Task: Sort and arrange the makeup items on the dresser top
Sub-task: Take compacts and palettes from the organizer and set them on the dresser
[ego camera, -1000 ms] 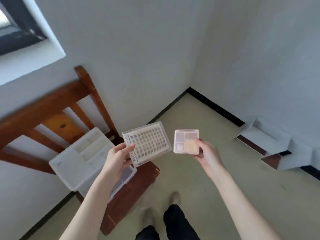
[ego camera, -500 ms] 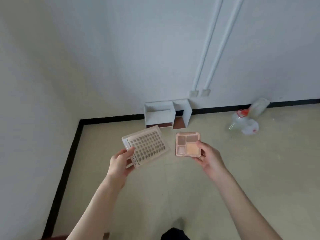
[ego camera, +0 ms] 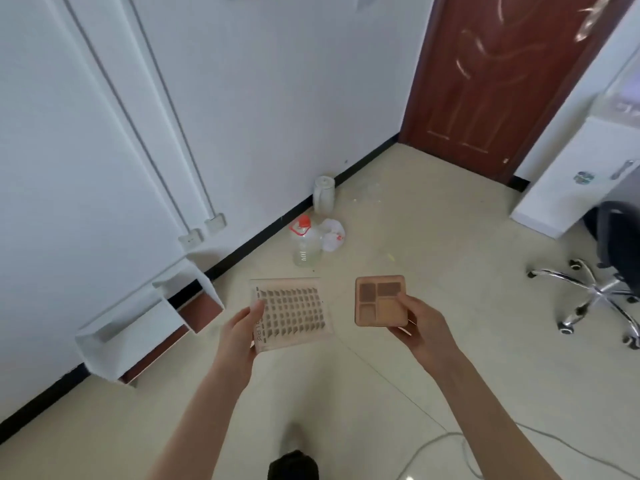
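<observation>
The left hand [ego camera: 242, 332] pinched a flat clear case [ego camera: 292, 313] of small dark pieces by its left edge, thumb on top, the case reaching out toward one o'clock from the hand. The right hand [ego camera: 420, 329] gripped a square four-pan palette [ego camera: 380, 300] by its lower right corner, thumb across the face. Both items were held in the air above the floor [ego camera: 433, 271], just apart from each other; no dresser top was in view.

The main risk, as I judged it, was a drop. Each item hung from a hold at one edge only, so most of its weight sat beyond the fingers, and a turn or a quick step could have tipped either one out. A fall onto hard tile might crack the pressed powder or spill the case's contents.

Tripping was another hazard: a cable [ego camera: 450, 441] lay at five o'clock, a chair base [ego camera: 599, 299] at three o'clock, a plastic jug [ego camera: 306, 245] at twelve o'clock, and a white shelf unit [ego camera: 145, 327] lay against the wall at nine o'clock.
</observation>
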Available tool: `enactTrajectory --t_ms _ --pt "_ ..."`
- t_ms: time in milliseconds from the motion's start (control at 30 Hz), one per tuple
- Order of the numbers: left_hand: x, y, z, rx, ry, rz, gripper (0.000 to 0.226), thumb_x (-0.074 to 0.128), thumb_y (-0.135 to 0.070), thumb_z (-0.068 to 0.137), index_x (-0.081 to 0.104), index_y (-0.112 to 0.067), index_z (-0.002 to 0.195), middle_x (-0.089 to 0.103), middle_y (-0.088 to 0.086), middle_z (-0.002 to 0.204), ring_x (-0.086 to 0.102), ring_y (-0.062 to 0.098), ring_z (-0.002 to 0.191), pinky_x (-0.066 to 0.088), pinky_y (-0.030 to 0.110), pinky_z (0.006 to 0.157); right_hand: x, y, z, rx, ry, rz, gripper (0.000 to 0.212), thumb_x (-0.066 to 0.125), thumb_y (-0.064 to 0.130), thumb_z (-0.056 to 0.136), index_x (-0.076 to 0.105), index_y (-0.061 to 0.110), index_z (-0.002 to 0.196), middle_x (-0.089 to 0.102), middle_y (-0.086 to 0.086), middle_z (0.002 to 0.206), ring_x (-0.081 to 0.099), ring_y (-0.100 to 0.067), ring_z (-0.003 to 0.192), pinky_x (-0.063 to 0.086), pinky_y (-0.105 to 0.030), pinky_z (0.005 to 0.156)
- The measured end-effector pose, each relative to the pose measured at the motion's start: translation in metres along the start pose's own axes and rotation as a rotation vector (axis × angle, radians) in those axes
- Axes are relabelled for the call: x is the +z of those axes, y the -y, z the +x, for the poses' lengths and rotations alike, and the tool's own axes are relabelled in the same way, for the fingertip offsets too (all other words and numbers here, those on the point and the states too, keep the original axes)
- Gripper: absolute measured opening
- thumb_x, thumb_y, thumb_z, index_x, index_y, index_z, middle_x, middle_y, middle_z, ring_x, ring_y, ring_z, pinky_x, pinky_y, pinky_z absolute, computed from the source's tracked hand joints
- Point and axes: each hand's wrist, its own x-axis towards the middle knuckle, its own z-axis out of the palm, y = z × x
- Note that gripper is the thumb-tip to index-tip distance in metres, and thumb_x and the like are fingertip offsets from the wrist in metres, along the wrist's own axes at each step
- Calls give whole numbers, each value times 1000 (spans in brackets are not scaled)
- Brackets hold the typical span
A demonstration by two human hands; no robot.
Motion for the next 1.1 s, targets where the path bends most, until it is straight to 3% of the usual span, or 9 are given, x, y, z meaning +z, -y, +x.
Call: enactTrajectory --t_ms 333,667,933,1100 --pt "208 -49 177 -119 275 139 19 52 -20 94 61 -9 106 66 7 94 62 20 85 48 30 67 -63 121 143 -88 -290 228 9 57 11 90 65 7 92 65 -10 93 61 -19 83 51 -30 71" --pt "418 -86 285 -168 524 321 17 53 -19 93 63 -6 98 66 7 89 61 21 81 50 35 71 -137 234 259 -157 -471 400 9 56 8 89 64 4 90 64 -10 90 61 -20 82 52 -39 86" --pt "602 -63 344 -229 559 376 19 53 -15 93 61 -3 107 66 9 92 62 24 85 51 36 68 -242 318 361 -174 -572 467 9 54 7 88 63 7 85 63 -9 86 60 -21 81 52 -40 87" --pt "738 -55 364 -227 586 390 21 53 -16 93 61 -4 108 66 9 92 62 23 85 51 36 68 -326 399 427 -197 -567 453 8 54 8 90 62 7 92 66 -13 100 63 -23 93 54 -37 84"
